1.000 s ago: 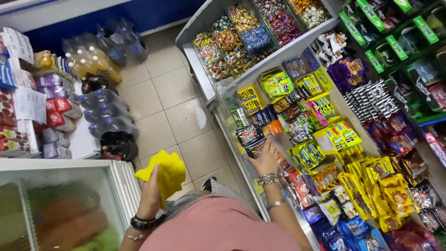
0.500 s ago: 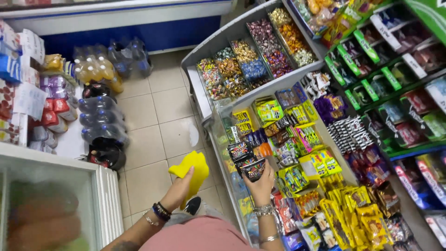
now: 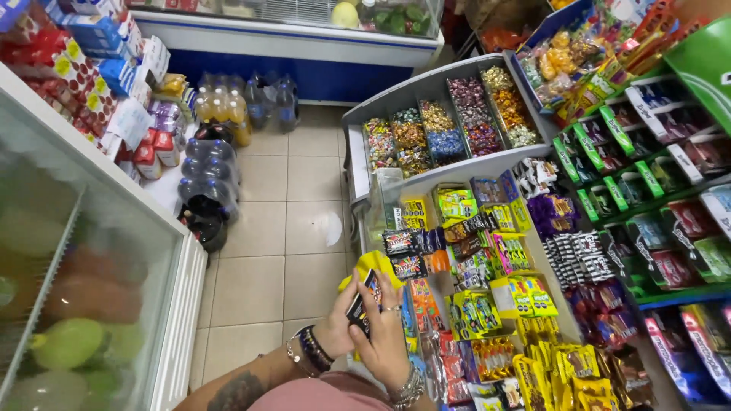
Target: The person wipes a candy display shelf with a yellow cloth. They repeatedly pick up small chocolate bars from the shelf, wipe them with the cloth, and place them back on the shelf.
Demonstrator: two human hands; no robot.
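We held a dark snack pack [image 3: 360,307] between both hands, our left hand [image 3: 337,327] also pinching a yellow cloth [image 3: 371,264], our right hand [image 3: 384,335] gripping the pack, beside the shelf [image 3: 365,199] edge.

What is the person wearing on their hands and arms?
The left hand has dark beaded bracelets and a thin chain at the wrist, with a dark tattoo on the bare forearm. The right hand wears a ring and silvery bracelets. No sleeves reach the forearms.

Pink top; left wrist [image 3: 311,348] — dark beaded bands; right wrist [image 3: 409,388] — silver bracelets, a ring.
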